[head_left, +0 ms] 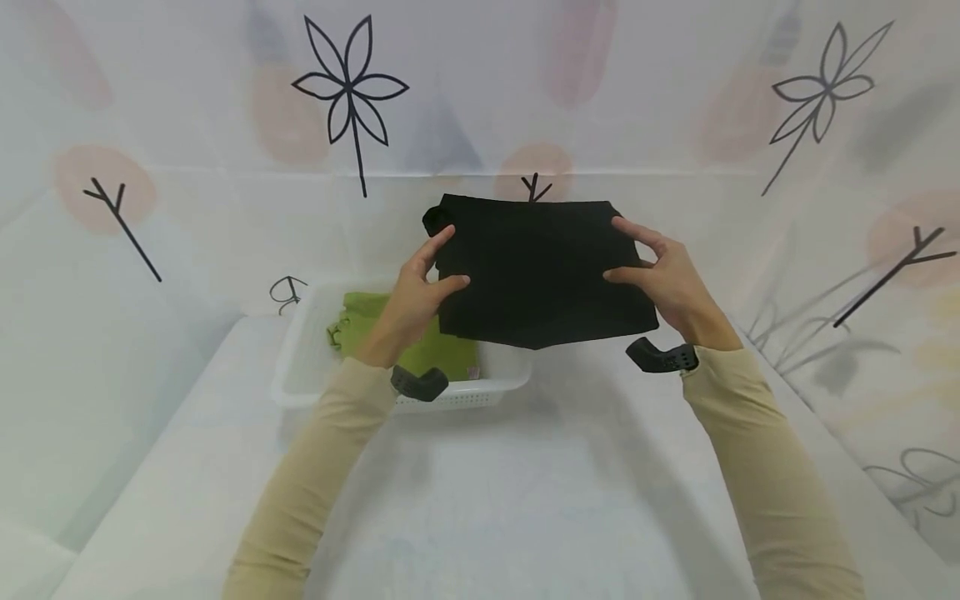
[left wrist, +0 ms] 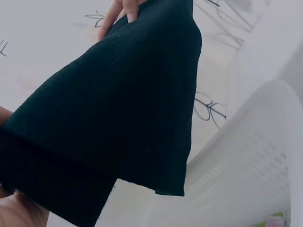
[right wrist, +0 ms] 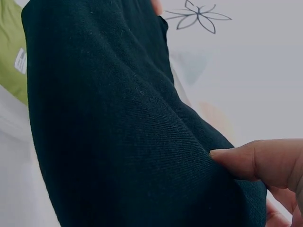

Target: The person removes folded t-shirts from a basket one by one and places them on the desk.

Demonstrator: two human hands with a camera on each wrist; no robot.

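Note:
A black folded cloth garment (head_left: pixel 540 271) is held up in the air between both hands. My left hand (head_left: pixel 420 292) pinches its left side, thumb in front. On the opposite side, my right hand (head_left: pixel 663 279) grips the edge in the same way, with the thumb (right wrist: pixel 236 161) pressed on the ribbed fabric in the right wrist view. The garment's lower edge hangs loose, and a small bunched bit sticks out at its upper left corner. Behind the left forearm, a green folded garment (head_left: pixel 442 354) lies in a white plastic basket (head_left: pixel 300 367); the arm hides part of it.
The basket has perforated sides and stands at the back left of the white-covered table (head_left: pixel 510 492). A pale curtain (head_left: pixel 465 108) with printed flowers and twigs rises behind the table. Dark devices are strapped to both wrists.

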